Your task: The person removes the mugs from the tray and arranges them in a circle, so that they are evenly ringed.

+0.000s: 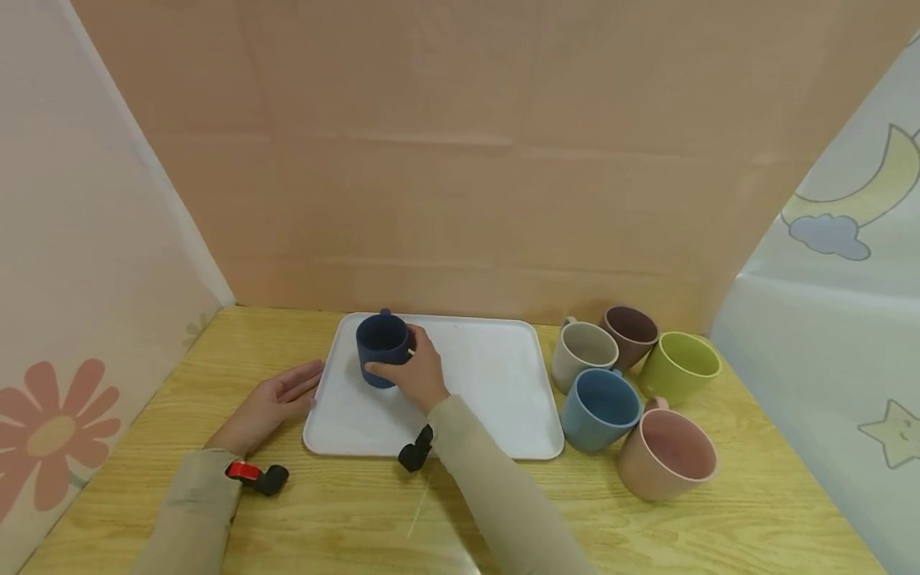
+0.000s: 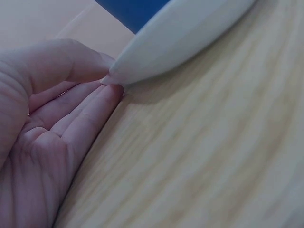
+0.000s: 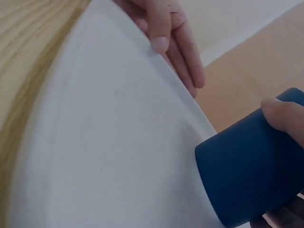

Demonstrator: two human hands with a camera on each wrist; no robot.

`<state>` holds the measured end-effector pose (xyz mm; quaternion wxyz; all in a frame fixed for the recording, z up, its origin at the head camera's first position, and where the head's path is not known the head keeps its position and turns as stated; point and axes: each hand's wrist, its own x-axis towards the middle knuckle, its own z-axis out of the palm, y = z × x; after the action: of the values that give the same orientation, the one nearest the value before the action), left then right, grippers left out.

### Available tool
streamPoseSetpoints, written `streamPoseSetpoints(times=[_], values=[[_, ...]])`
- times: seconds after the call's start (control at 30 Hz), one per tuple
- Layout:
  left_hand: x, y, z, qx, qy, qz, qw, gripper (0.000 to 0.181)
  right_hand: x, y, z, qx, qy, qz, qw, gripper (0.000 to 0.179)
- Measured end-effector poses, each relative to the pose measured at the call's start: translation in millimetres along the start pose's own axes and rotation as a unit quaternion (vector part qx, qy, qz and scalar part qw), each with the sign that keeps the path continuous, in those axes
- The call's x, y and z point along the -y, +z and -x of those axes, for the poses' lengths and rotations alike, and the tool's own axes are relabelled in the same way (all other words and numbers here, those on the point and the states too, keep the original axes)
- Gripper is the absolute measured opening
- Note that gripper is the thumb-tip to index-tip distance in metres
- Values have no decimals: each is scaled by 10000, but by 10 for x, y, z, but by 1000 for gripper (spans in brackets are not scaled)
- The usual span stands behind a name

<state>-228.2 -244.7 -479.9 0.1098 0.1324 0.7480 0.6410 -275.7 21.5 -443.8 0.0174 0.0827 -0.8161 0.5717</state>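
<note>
A dark blue mug (image 1: 377,351) stands near the left end of the white tray (image 1: 489,383), its handle pointing to the far side. My right hand (image 1: 417,371) grips the mug's body from the right, thumb across the near side. In the right wrist view the base of the dark blue mug (image 3: 237,171) is right at the tray's surface. My left hand (image 1: 276,399) is at the tray's left edge. The left wrist view has the left hand (image 2: 57,104) pinching the tray's rim (image 2: 166,47), thumb above and straight fingers below.
Right of the tray, several mugs stand grouped: grey-white (image 1: 584,355), brown (image 1: 630,335), yellow-green (image 1: 679,367), light blue (image 1: 600,411) and pink (image 1: 668,455). They stand on the wooden table (image 1: 345,511). A brown backdrop (image 1: 460,200) rises behind, with patterned side panels.
</note>
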Motion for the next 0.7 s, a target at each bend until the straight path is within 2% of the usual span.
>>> streamPoseSetpoints(times=[0.23, 0.43, 0.7], values=[[9, 0, -7, 22, 56, -74, 10000, 70, 14, -67, 49, -175, -114, 187, 9996, 84], [1, 10, 0, 26, 13, -96, 9999, 70, -7, -159, 112, -163, -163, 247, 9994, 83], [-13, -1, 6, 1, -7, -73, 10000, 70, 88, -323, 263, -61, -503, 146, 9986, 83]])
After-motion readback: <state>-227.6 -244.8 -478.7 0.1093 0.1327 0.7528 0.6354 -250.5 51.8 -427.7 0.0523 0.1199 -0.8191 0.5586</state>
